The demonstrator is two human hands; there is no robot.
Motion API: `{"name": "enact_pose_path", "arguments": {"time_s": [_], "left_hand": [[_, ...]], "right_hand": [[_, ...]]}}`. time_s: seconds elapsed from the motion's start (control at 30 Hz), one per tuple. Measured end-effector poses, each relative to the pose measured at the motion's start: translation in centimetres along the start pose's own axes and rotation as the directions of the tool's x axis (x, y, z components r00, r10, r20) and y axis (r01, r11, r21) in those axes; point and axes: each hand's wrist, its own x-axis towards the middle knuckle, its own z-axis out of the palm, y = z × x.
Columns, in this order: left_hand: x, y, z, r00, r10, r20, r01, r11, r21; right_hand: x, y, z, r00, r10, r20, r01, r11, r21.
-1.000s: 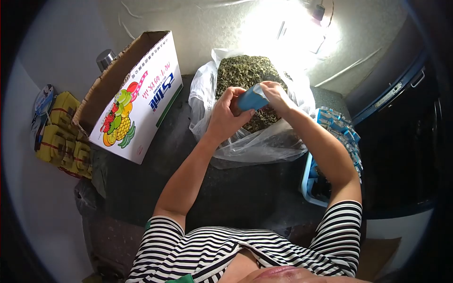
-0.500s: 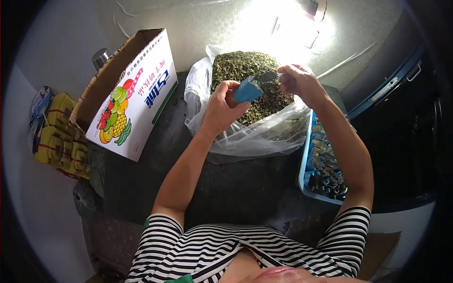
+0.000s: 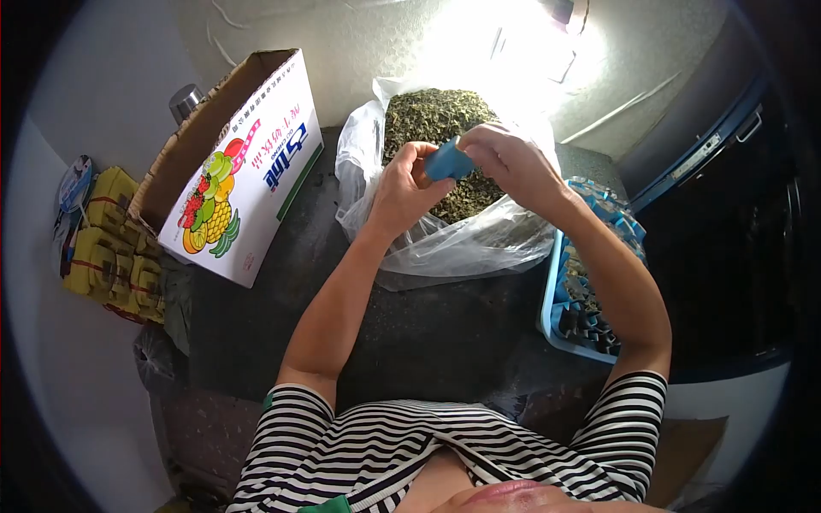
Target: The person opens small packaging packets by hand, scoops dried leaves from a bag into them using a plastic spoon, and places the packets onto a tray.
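Note:
A small blue packet (image 3: 447, 161) is gripped between the thumb and fingers of my left hand (image 3: 400, 190). It is tilted, with its upper end toward the right. My right hand (image 3: 515, 167) is closed at that end, its fingertips bunched together; whatever they hold is hidden behind the fingers. Both hands are above a clear plastic bag (image 3: 475, 256) heaped with dried, dark green leaves (image 3: 432, 111). Under my right forearm, a light blue tray (image 3: 547, 327) holds many blue packets (image 3: 603, 203), partly covered by the arm.
A white carton with fruit pictures (image 3: 248, 179) stands open on the left of the dark table (image 3: 410, 350). Behind it is a metal lid (image 3: 186, 101). Yellow bundles (image 3: 107, 248) are at far left. A bright lamp (image 3: 534, 47) lights the back wall; a dark cabinet (image 3: 735, 248) is at right.
My right hand has moved left and slightly down, from above the leaves to the packet's upper end. The dark, thin thing seen at its fingertips is now hidden. My left hand has barely moved.

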Motion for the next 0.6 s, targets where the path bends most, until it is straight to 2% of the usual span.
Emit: {"name": "enact_pose_path", "arguments": {"time_s": [0.07,0.1,0.13,0.2,0.23,0.27,0.33,0.37,0.4,0.47,0.53,0.57,0.6], "left_hand": [[-0.3,0.7,-0.1,0.997,-0.071,-0.023,0.07,0.996,-0.054],[-0.3,0.4,-0.1,0.997,-0.072,-0.026,0.071,0.996,-0.056],[-0.2,-0.2,0.0,0.998,-0.057,-0.033,0.055,0.997,-0.058],[0.0,0.0,-0.1,0.998,-0.039,-0.044,0.036,0.997,-0.064],[-0.2,0.1,0.0,0.998,-0.043,-0.048,0.041,0.998,-0.052],[-0.3,0.4,0.0,0.998,-0.047,-0.052,0.045,0.998,-0.04],[-0.4,0.5,-0.1,0.997,-0.055,-0.049,0.052,0.997,-0.05],[-0.4,0.5,-0.1,0.997,-0.058,-0.046,0.056,0.997,-0.057],[-0.4,0.6,-0.1,0.997,-0.056,-0.045,0.053,0.997,-0.056],[-0.5,0.7,-0.2,0.998,-0.035,-0.053,0.035,0.999,-0.005],[-0.4,0.6,-0.3,0.998,-0.033,-0.05,0.032,0.999,-0.019],[-0.4,0.6,-0.3,0.998,-0.034,-0.045,0.032,0.999,-0.034],[-0.3,0.6,-0.3,0.999,-0.03,-0.041,0.029,0.999,-0.034]], "right_hand": [[-0.4,-0.8,-0.8,0.997,0.068,-0.036,-0.067,0.997,0.031],[-0.4,-1.0,-1.2,0.988,0.133,-0.072,-0.128,0.99,0.063],[-0.4,-0.9,-1.6,0.989,0.132,-0.067,-0.128,0.99,0.063],[-0.4,-0.1,-2.5,0.941,0.279,-0.194,-0.248,0.954,0.168],[-0.3,0.9,-2.8,0.936,0.286,-0.205,-0.244,0.947,0.207],[0.1,1.1,-2.5,0.936,0.287,-0.201,-0.247,0.947,0.205],[0.7,1.4,-1.9,0.882,0.462,-0.095,-0.455,0.886,0.086],[0.7,3.8,-0.7,0.953,0.296,-0.07,-0.301,0.951,-0.077],[1.1,3.5,0.6,0.93,0.365,-0.042,-0.367,0.919,-0.144],[2.0,5.9,3.7,0.992,0.1,-0.071,-0.12,0.919,-0.375],[2.3,8.1,6.2,1.0,0.027,-0.008,-0.028,0.973,-0.231],[2.5,9.7,7.8,0.997,0.057,-0.046,-0.061,0.994,-0.091],[3.2,9.8,7.8,0.997,0.06,-0.05,-0.064,0.994,-0.094]]}}
